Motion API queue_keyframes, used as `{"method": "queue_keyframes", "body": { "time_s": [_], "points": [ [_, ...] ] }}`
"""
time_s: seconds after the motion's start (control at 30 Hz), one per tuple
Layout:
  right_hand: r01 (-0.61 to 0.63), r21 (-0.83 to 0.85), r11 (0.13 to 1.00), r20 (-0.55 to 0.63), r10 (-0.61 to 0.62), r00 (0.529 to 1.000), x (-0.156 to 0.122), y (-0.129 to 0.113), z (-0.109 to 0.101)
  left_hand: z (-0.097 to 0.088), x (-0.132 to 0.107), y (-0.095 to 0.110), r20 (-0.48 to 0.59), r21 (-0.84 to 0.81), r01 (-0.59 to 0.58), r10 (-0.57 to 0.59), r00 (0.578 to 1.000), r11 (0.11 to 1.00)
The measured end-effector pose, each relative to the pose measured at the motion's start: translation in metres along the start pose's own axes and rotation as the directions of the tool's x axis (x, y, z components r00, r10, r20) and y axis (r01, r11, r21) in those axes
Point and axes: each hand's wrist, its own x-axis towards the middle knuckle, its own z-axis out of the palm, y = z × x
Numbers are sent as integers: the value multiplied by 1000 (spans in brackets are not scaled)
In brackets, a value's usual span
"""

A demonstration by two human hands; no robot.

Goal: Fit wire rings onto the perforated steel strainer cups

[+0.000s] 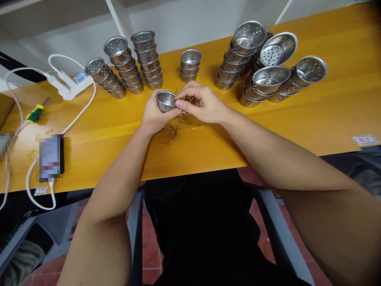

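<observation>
My left hand (154,115) is wrapped round a small perforated metal cup (166,100), held tilted above the yellow table (297,119). My right hand (200,103) is closed in a pinch at the cup's rim, on a thin wire piece that I can barely make out. Under both hands lies a small heap of bent wire handles (175,129).
Stacks of like metal cups stand behind: left stacks (131,67), a short stack (190,63), and a loose pile at the right (268,67). A white power strip (71,83), a screwdriver (35,113) and a phone (51,157) lie at the left.
</observation>
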Motion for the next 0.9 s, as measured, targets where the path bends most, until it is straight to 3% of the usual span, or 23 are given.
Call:
{"method": "queue_keyframes", "body": {
  "time_s": [0.33, 0.63, 0.73, 0.9],
  "points": [
    [97, -51, 994, 151, -88, 985, -4, 17, 7, -1, -6, 12, 93, 119, -49, 38, 995, 992],
    [130, -187, 974, 13, -130, 991, -3, -1, 4, -3, -3, -9, 69, 97, -155, 149, 986, 983],
    [153, -234, 960, 50, -145, 988, -4, -11, 2, -3, -4, -20, 140, 60, -154, 144, 980, 986],
    [169, -290, 942, 177, -120, 977, -6, -20, -2, -6, -6, -34, 326, -50, -153, 161, 932, 987]
  ]
}}
